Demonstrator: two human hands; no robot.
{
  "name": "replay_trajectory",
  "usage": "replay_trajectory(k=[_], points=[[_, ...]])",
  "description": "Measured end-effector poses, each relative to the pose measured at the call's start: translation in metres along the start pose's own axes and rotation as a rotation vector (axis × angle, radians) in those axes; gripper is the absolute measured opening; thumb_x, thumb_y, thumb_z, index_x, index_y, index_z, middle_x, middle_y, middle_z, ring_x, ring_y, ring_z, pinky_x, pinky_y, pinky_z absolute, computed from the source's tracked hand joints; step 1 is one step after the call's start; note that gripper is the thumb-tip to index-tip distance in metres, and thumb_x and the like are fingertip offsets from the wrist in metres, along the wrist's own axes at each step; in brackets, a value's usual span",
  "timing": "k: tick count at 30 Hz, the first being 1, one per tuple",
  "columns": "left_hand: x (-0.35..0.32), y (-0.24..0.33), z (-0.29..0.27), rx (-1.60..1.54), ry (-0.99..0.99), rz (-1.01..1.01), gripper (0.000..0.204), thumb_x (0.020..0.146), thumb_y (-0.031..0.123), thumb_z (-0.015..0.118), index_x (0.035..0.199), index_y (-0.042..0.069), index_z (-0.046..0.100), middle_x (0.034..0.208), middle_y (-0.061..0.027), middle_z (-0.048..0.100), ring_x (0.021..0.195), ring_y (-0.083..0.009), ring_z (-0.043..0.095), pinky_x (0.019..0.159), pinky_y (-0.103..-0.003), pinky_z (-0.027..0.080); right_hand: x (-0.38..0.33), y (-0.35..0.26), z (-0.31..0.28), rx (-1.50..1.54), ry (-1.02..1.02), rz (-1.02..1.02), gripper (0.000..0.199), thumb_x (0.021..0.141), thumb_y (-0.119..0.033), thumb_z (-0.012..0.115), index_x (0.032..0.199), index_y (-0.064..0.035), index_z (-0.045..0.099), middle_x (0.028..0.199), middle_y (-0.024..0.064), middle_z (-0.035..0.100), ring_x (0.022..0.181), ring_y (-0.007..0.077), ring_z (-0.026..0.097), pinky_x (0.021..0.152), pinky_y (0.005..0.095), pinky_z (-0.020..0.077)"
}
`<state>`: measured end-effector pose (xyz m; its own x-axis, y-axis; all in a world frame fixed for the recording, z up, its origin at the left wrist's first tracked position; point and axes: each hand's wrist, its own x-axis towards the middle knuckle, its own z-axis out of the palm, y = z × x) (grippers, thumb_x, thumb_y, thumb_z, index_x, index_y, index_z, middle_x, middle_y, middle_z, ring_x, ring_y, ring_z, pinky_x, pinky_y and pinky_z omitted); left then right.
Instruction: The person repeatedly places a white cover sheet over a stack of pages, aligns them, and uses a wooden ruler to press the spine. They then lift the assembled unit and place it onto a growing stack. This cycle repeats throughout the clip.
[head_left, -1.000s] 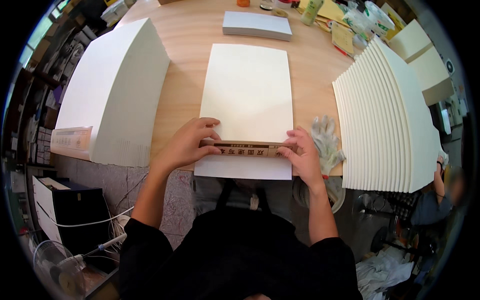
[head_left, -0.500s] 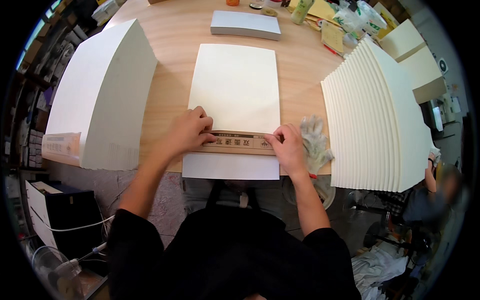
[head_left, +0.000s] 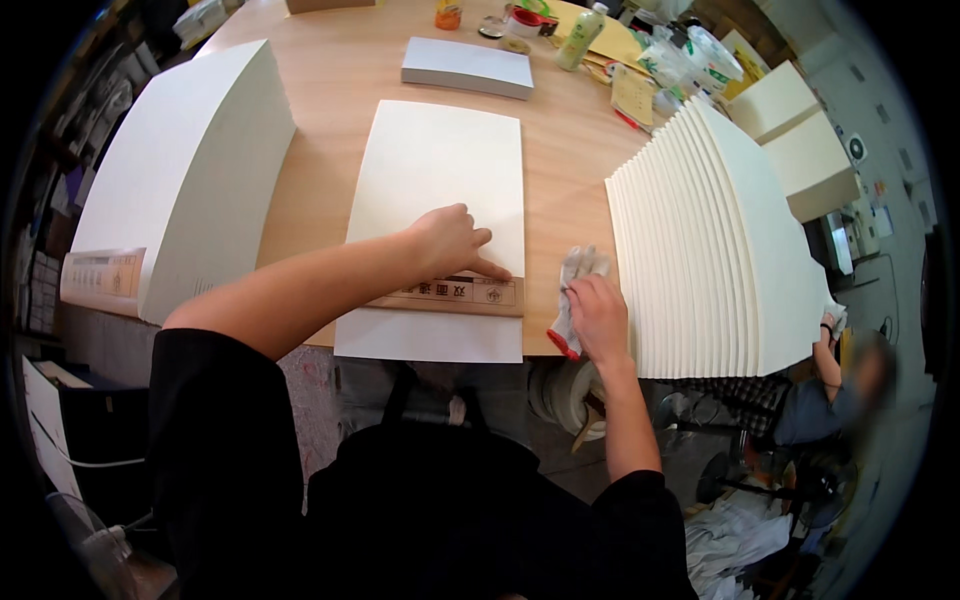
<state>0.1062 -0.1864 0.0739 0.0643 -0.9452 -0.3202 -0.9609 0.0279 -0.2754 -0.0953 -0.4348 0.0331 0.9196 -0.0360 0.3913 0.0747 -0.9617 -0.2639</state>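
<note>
A large cream sheet (head_left: pixel 440 190) lies flat in the middle of the wooden bench (head_left: pixel 330 70), its near end hanging over the bench's near edge. Across the sheet, close to that edge, lies a narrow brown paper strip (head_left: pixel 462 294) with dark printing.

The left hand (head_left: pixel 448 240) reaches in across the body from the near left side, palm down, fingers held together and pressed flat on the sheet, its fingertips on the strip's upper edge toward its right end.

The right hand (head_left: pixel 598 318) rests at the near edge of the bench, just right of the sheet, its fingers curled loosely over a white work glove with a red cuff (head_left: pixel 572 300); how firmly it grips cannot be told.

On the left side of the bench stands a tall block of white sheets (head_left: pixel 190 170), with a pale printed label (head_left: pixel 100 275) on its near end. On the right side, a fanned row of cream boards (head_left: pixel 715 240) stands on edge, running from the near edge toward the far right corner.

Toward the far edge lies a small flat stack of white sheets (head_left: pixel 467 67). Behind it are a green bottle (head_left: pixel 581 38), an orange jar (head_left: pixel 448 15) and a round red-rimmed tin (head_left: pixel 523 20). Two cream boxes (head_left: pixel 790 130) stand beyond the right edge.
</note>
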Motion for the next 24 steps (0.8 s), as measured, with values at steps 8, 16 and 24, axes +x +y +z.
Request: replay_trajectory(k=[8,16,24], points=[[0.017,-0.003,0.008,-0.025,-0.047,0.034,0.108,0.068,0.032,0.093,0.156,0.06,0.037,0.127,-0.0039,0.064,0.107,-0.0262,0.07,0.092,-0.039,0.053,0.023,-0.084,0.027,0.005,-0.125,-0.631,0.022,0.083,-0.009,0.066,0.102,0.0025,0.068,0.1,0.014,0.065,0.094,0.0296,0.064,0.079,0.0399,0.0531],[0.009,-0.007,0.001,-0.181,-0.085,-0.021,0.114,0.067,0.023,0.094,0.154,0.066,0.034,0.131,-0.0055,0.063,0.11,-0.0273,0.07,0.093,-0.039,0.055,0.062,-0.245,0.149,0.216,-0.222,-0.674,0.024,0.078,-0.015,0.068,0.096,0.0008,0.07,0.099,0.0177,0.068,0.099,0.0313,0.067,0.09,0.0446,0.0539],[0.003,-0.004,0.008,-0.073,0.025,0.011,0.065,0.102,0.023,0.06,0.152,0.061,0.042,0.122,-0.0054,0.066,0.097,-0.0244,0.074,0.083,-0.036,0.057,0.004,-0.086,0.055,-0.17,-0.159,-0.546,0.013,0.077,-0.011,0.065,0.088,-0.0041,0.066,0.088,0.0101,0.058,0.091,0.0278,0.061,0.078,0.04,0.0538]])
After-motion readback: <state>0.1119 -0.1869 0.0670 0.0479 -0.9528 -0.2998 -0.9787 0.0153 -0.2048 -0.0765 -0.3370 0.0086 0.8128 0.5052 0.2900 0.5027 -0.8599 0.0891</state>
